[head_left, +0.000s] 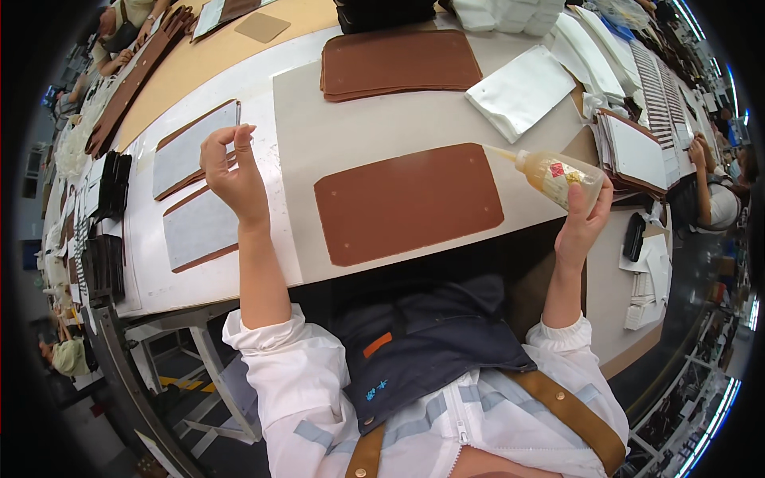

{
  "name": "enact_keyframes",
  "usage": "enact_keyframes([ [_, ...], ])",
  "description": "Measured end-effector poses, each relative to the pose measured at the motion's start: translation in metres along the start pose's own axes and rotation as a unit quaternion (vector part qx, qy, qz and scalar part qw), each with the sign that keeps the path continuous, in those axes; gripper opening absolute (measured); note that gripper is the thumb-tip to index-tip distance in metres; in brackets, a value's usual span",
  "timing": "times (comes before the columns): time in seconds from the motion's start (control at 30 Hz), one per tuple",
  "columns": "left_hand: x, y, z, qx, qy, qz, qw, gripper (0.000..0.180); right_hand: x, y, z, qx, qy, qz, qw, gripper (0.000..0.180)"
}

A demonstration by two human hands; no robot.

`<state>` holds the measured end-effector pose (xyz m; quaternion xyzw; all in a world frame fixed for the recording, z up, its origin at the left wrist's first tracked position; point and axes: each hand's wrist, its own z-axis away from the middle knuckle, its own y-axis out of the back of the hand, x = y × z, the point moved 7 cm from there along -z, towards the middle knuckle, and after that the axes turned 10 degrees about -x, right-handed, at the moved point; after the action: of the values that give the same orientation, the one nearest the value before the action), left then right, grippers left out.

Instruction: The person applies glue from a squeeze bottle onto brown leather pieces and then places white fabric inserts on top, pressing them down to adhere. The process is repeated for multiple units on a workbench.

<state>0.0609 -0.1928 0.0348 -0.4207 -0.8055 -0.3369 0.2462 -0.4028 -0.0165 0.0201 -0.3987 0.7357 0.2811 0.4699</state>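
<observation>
My right hand (580, 229) grips a clear squeeze bottle (558, 179) of yellowish liquid, tilted with its thin nozzle pointing left. The nozzle tip is close to the upper right corner of a brown leather panel (410, 203); contact cannot be told. That panel lies flat before me, with small holes near its corners. My left hand (235, 171) is raised left of it, fingers curled in and nothing visible in them. Below this hand lie brown panels faced with pale grey sheets, an upper one (187, 155) and a lower one (199, 231), partly covered by my hand and arm.
A stack of brown leather panels (398, 64) stands at the back, with a white padded sheet (522, 92) to its right. More faced panels (633, 151) are piled at the right. Dark stacked pieces (107, 207) line the left edge. Other people work on both sides.
</observation>
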Motion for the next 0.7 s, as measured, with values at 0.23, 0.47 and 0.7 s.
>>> enact_keyframes([
  [0.23, 0.0072, 0.0026, -0.0001, 0.019, 0.032, -0.009, 0.999, 0.017, 0.0019, -0.0007, 0.0024, -0.007, 0.008, 0.058, 0.998, 0.041],
  [0.47, 0.0057, 0.0036, -0.0013, 0.02, 0.004, -0.034, 0.999, 0.017, 0.0006, -0.0032, 0.0048, -0.009, 0.017, 0.073, 0.997, 0.037],
  [0.7, 0.0049, 0.003, -0.0016, -0.006, -0.026, -0.08, 0.996, 0.018, 0.0004, -0.0046, 0.0066, -0.011, 0.017, 0.084, 0.996, 0.037],
])
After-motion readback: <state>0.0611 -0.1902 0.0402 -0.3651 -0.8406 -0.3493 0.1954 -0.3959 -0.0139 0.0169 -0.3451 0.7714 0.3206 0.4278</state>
